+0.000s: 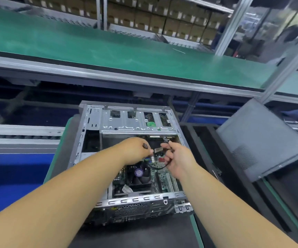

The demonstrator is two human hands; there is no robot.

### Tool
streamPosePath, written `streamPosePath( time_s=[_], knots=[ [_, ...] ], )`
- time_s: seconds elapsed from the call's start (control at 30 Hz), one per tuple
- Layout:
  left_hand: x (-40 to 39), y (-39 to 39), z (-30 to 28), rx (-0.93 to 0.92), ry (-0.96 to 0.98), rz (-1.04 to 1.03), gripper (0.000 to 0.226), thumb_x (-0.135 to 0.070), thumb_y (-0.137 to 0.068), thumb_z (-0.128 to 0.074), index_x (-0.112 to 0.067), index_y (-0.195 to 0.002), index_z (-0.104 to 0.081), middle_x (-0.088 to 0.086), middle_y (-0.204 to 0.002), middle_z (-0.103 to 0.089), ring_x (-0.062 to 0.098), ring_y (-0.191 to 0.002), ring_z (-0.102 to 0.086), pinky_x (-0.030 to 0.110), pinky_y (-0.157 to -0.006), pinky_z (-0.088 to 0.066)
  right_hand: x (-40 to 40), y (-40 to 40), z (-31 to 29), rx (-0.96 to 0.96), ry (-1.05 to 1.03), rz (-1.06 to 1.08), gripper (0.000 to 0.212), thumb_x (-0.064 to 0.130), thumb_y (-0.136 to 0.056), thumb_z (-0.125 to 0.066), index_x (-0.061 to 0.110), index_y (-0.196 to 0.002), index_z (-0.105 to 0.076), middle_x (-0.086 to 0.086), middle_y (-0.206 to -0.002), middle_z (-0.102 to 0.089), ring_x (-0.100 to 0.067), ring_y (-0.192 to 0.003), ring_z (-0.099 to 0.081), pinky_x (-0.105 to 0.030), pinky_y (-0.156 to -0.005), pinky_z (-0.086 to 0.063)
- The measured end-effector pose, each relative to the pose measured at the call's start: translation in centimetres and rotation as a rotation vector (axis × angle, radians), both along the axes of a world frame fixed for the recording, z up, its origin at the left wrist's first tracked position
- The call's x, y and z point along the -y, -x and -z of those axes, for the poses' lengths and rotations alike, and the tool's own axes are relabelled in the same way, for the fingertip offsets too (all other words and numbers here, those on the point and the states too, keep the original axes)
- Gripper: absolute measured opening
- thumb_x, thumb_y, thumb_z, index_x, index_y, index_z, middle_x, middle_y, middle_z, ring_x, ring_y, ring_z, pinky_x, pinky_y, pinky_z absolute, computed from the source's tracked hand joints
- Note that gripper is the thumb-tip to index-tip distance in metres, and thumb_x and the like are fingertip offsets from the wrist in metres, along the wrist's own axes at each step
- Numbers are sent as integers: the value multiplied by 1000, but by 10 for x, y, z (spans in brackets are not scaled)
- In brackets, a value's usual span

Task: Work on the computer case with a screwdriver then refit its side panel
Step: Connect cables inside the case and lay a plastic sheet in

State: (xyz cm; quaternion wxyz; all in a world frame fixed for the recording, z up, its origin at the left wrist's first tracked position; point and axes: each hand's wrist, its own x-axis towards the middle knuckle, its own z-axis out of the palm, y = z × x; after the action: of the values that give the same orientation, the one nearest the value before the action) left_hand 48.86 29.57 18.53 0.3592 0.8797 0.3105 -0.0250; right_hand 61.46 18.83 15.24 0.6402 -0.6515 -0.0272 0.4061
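Both hands (135, 147) (177, 159) pinch a black cable (160, 168) over the open computer case (126, 158)

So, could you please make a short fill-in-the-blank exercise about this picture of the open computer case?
1. The computer case lies with its open side facing ____.
2. The left hand pinches a small ____ connector.
3. The right hand holds a thin ____ cable.
4. The grey side panel leans to the ____ of the case.

Missing words: up; white; black; right
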Motion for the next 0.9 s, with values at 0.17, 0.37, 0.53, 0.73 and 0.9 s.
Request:
streamPosePath(
  time_s=[0.17, 0.37, 0.53, 0.73, 0.9],
  knots=[
    [-12, -26, 1, -97, 44, 107, 32, -38, -97, -54, -16, -112, -71, 4, -109, -68, 23, -104, -61, 30, -89, -46, -11, -3, 7, 21, 137, 120, 36, 35, -102, -52, 11, -82, -69, 7, -36, -26, -12, -51, -23, -24, -51, -25],
    [-27, -19, 32, 86, 241, -34, 21, -38, -93, -62, -24, -100, -74, -3, -107, -69, 17, -101, -62, 30, -90, -47, -30, -11, 14, 99, 183, 142, 29, 34, -102, -52, 21, -84, -69, -16, -134, -52, -29, -121, -49, -42, -99, -40],
    [-34, -26, 39, 18, 134, 89, 16, -32, -90, -67, -25, -102, -74, -4, -111, -68, 14, -103, -60, 25, -87, -44, -39, -12, 23, 80, 259, 127, 22, 35, -101, -53, 24, -94, -69, -14, -150, -43, -29, -139, -37, -45, -100, -32],
    [-35, -33, 44, -12, 52, 182, 18, -28, -89, -68, -22, -106, -74, -4, -112, -67, 13, -106, -60, 26, -93, -46, -38, -16, 31, 179, 351, 129, 22, 33, -100, -55, 19, -104, -72, 1, -76, -48, -15, -73, -48, -30, -59, -32],
    [-38, -34, 47, 4, 76, 168, 18, -27, -90, -68, -23, -106, -74, -4, -112, -66, 14, -106, -59, 23, -88, -43, -33, -11, 30, 106, 222, 164, 22, 29, -101, -55, 20, -86, -69, 4, -69, -41, -9, -62, -35, -30, -55, -31]
  ],
)
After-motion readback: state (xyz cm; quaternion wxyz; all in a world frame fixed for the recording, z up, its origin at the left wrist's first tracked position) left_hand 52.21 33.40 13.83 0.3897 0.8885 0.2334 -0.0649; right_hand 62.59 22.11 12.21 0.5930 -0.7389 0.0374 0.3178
